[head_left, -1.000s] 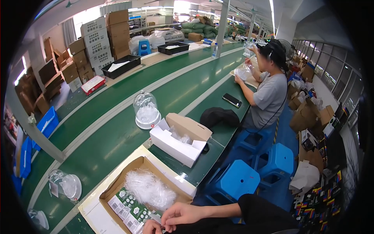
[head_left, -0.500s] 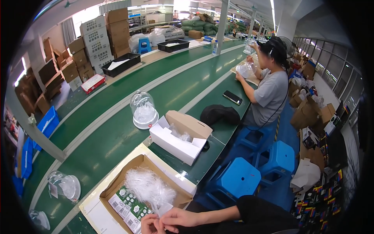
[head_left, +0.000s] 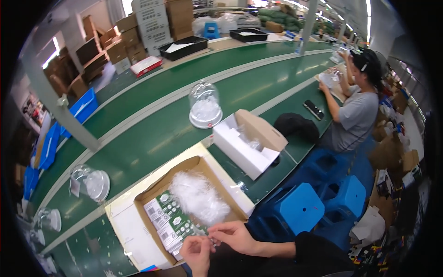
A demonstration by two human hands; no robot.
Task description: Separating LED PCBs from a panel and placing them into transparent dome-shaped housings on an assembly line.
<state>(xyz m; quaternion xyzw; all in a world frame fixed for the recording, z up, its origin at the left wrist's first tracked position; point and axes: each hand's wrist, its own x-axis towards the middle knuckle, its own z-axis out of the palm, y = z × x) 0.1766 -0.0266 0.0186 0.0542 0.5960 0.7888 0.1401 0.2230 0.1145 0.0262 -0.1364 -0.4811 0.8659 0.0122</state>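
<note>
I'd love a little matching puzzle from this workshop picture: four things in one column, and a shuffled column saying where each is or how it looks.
Things
1. Clump of thin clear strands
2. Phone
3. Nearest plastic stool
4. Right hand

Places and states
A. Blue, standing beside the green bench
B. Fingers bent inward, close to the left hand
C. Lying in the open brown cardboard tray
D. Between the black fabric item and the co-worker

Right pairs
1-C, 2-D, 3-A, 4-B
</note>
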